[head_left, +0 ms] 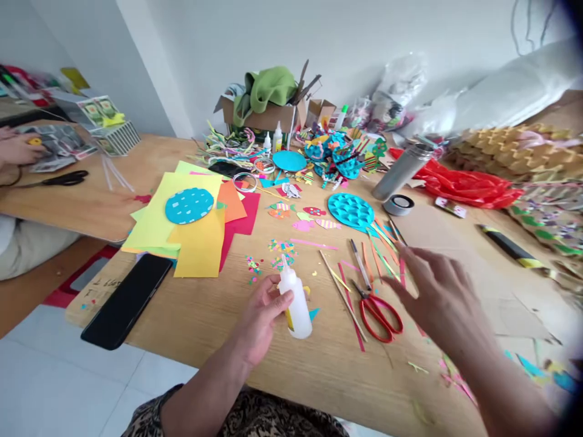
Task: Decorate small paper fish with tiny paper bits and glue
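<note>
My left hand is wrapped around a white glue bottle, held upright with its nozzle pointing up. Over the right part of the table hovers my right hand, fingers spread and nothing in them. Just left of it lie red-handled scissors, a pen and several thin paper strips. Beyond the bottle are small heaps of coloured paper bits and several paper fish. A blue disc with raised loops rests behind the strips.
At left, coloured paper sheets carry a blue spotted oval; a black phone lies near the table edge. A metal flask, tape roll and box cutter are at right. Another person's hand shows far left.
</note>
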`<state>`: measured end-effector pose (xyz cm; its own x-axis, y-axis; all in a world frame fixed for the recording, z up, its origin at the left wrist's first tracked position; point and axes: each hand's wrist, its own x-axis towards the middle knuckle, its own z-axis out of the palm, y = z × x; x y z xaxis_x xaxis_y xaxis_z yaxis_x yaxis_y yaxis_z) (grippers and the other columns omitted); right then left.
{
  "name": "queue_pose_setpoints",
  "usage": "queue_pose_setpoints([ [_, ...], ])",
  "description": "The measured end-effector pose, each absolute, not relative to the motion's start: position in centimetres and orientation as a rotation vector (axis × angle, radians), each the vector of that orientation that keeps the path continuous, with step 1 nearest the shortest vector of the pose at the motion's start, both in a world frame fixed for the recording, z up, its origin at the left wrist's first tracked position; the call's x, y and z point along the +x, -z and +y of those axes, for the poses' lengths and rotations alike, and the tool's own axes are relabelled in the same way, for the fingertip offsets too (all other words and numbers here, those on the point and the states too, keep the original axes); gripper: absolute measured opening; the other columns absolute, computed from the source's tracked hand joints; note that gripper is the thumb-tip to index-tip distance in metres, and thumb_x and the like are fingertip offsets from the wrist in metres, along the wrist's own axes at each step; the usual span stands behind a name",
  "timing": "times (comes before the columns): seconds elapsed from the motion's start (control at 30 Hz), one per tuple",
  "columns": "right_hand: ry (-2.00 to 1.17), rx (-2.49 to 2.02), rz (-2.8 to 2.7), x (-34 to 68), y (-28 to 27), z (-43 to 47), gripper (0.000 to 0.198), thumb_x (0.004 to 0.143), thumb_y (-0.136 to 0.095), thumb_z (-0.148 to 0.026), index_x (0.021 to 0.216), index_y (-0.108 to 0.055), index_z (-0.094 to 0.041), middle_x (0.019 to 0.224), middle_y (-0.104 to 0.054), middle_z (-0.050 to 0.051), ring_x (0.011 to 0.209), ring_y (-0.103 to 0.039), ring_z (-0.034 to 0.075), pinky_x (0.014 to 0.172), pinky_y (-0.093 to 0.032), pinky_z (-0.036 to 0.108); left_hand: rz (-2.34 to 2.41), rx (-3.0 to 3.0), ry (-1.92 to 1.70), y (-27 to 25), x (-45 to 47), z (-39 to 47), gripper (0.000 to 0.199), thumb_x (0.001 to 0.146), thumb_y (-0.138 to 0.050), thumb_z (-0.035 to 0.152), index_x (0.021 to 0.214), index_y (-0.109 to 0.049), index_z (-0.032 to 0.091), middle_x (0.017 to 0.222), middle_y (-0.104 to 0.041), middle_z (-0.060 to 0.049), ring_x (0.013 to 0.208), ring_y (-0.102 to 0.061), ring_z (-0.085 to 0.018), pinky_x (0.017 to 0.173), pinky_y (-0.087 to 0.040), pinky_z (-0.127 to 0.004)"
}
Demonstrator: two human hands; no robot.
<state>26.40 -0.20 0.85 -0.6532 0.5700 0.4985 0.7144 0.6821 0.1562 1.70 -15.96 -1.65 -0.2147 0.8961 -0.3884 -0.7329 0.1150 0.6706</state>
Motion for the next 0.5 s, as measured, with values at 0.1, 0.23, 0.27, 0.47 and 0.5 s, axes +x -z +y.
queue_pose_setpoints([
  [0.1, 0.181, -0.503, -2.54, 23.3, -0.1, -3.3, 0.076, 0.085, -0.067, -0.028, 0.15, -0.029, -0.026, 0.133, -0.051, 0.018, 0.122, -0.05, 0.035, 0.095, -0.047, 0.053, 0.752, 0.106, -1.444, 1.3, 2.3, -15.6, 0.042, 0.068, -0.084, 0.032, 0.1, -0.061, 0.018, 0.099, -0.07, -0.007, 0.097, -0.067, -0.024, 0.081, -0.049, -0.031],
  [0.23, -0.142, -0.192, -2.53, 20.3, 1.1, -6.0, 0.074, 0.084, -0.066, -0.019, 0.149, -0.033, -0.026, 0.136, -0.049, 0.018, 0.132, -0.043, 0.036, 0.094, -0.049, 0.053, 0.572, 0.097, -1.36, 1.0, 3.6, -15.4, 0.037, 0.073, -0.08, 0.036, 0.098, -0.062, 0.016, 0.09, -0.069, -0.009, 0.07, -0.064, -0.016, 0.058, -0.046, -0.023],
  [0.27, -0.195, -0.159, -2.516, 19.8, 1.2, -6.3, 0.072, 0.083, -0.068, -0.023, 0.148, -0.036, -0.024, 0.135, -0.051, 0.018, 0.131, -0.044, 0.037, 0.094, -0.05, 0.053, 0.556, 0.104, -1.359, 1.0, 3.9, -15.5, 0.035, 0.074, -0.079, 0.037, 0.097, -0.063, 0.015, 0.089, -0.069, -0.009, 0.069, -0.063, -0.014, 0.057, -0.045, -0.022],
  [0.47, -0.672, -0.393, -2.231, 19.9, -0.6, -5.9, 0.056, 0.079, -0.072, -0.043, 0.128, -0.058, -0.022, 0.113, -0.067, 0.014, 0.101, -0.066, 0.03, 0.082, -0.057, 0.044, 0.637, 0.258, -1.356, 1.4, 3.6, -16.2, 0.043, 0.074, -0.076, 0.05, 0.092, -0.066, 0.013, 0.091, -0.07, -0.011, 0.083, -0.066, -0.018, 0.077, -0.048, -0.029],
  [0.5, -0.766, -0.499, -2.131, 20.2, -0.9, -5.5, 0.047, 0.081, -0.069, -0.045, 0.122, -0.061, -0.024, 0.109, -0.07, 0.013, 0.097, -0.068, 0.03, 0.08, -0.057, 0.045, 0.66, 0.313, -1.305, 1.5, 3.3, -16.5, 0.047, 0.074, -0.074, 0.055, 0.094, -0.066, 0.012, 0.094, -0.071, -0.013, 0.084, -0.066, -0.02, 0.078, -0.048, -0.031],
])
